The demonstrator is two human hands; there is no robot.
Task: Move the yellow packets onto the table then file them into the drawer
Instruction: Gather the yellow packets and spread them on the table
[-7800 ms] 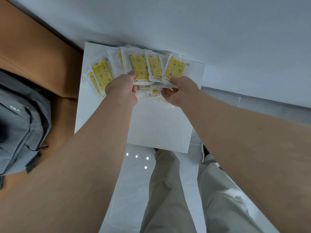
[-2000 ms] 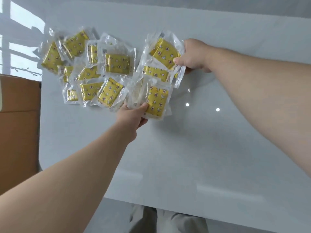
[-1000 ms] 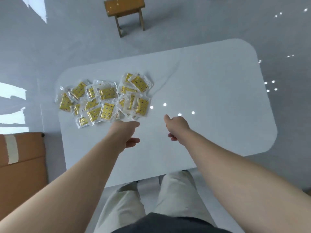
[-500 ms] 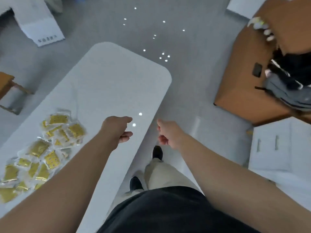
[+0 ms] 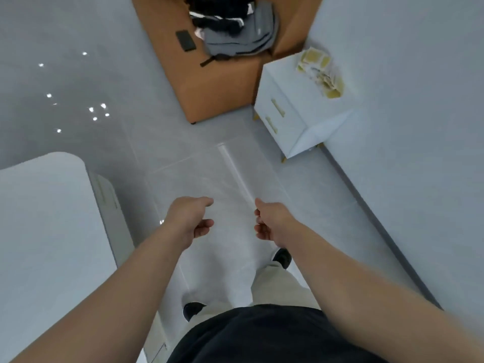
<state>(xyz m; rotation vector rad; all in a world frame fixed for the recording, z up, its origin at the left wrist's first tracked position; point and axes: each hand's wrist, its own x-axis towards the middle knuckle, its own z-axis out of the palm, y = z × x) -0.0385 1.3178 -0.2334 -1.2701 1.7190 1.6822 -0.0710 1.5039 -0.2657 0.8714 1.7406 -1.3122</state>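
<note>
Yellow packets (image 5: 320, 72) lie in a loose heap on top of the white cabinet (image 5: 296, 119) against the wall, well apart from the worktop (image 5: 44, 231), whose rounded corner shows at the left edge. Both drawers (image 5: 277, 112) below them look closed, their gold handles flush to the fronts.

The left grip (image 5: 188, 218) and right grip (image 5: 272, 221) hang out in front over the floor, fingers loosely curled, neither holding anything. The step in hand appears to be the walk to the cabinet to collect that heap. It would go best with both grips closing in from opposite sides, squaring the packets into one stack before lifting. The clear wrappers look slick, so a fanned pile could shed a few on the way. Carrying them low and pressed together, then setting them down well in from the worktop's edge, seems safest.

No writing can be read — the print on the packets is blurred. The same goes for any label on the grey backpack (image 5: 241, 35), which lies beside a dark phone (image 5: 186, 40) on the brown sofa (image 5: 222, 87).
</note>
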